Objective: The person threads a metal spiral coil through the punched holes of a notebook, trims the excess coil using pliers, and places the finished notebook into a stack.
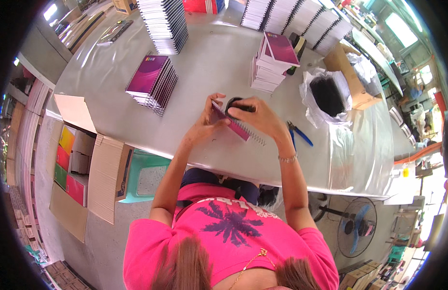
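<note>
Over the middle of the table, my left hand [208, 122] grips a small purple-covered notebook [239, 130], fingers behind it and thumb in front. A thin wire coil [256, 138] runs along the notebook's edge, and its loose end sticks out past the lower corner. My right hand [261, 116] is closed round a black rounded object [230, 104] held against the coil edge; its exact kind is partly hidden by my fingers. Just right of my right wrist lie blue-handled pliers [300, 134]. To the left stands a stack of coil-bound purple notebooks [152, 83].
Purple notebooks without visible coils [270, 67] are piled ahead on the right. A white-lined bundle of black coils [329, 95] lies beside a cardboard box [354, 72]. Tall notebook stacks [163, 24] stand at the back. An open carton [105, 179] is at lower left, a fan [355, 227] lower right.
</note>
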`<state>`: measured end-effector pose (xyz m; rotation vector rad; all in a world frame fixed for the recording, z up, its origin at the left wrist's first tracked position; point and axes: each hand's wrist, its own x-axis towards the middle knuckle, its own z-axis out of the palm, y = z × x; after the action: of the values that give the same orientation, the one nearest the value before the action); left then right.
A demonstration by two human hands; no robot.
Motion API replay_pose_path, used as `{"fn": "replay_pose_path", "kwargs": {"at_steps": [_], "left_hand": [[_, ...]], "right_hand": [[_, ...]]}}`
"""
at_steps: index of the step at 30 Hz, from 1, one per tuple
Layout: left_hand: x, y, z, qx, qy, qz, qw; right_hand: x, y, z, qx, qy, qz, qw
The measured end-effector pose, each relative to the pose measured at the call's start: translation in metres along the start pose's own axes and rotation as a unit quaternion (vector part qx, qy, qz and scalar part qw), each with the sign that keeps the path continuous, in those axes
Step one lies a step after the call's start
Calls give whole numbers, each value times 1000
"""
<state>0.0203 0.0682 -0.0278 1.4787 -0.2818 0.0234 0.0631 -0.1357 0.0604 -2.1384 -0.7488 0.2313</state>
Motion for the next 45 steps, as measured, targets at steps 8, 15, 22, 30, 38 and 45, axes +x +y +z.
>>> {"fn": "replay_pose_path", "kwargs": {"at_steps": [8,15,22,30,38,45], "left_hand": [[-2,6,0,7,-7,-17,1000],[-5,7,-2,-10,-2,-16,1000],[-3,14,10,37,16,11,999],[-27,9,27,-22,121,12,992],[-34,-1,22,-117,161,34,979],[-33,-10,20,-186,186,18,965]], "right_hand": [[13,13,1,115,-63,74,989],[12,2,8,126,-34,58,990],[7,41,14,-175,193,35,965],[-14,-42,39,-126,155,-71,977],[-14,-37,71,-90,212,-31,973],[-15,-38,77,-113,248,-57,961]]}}
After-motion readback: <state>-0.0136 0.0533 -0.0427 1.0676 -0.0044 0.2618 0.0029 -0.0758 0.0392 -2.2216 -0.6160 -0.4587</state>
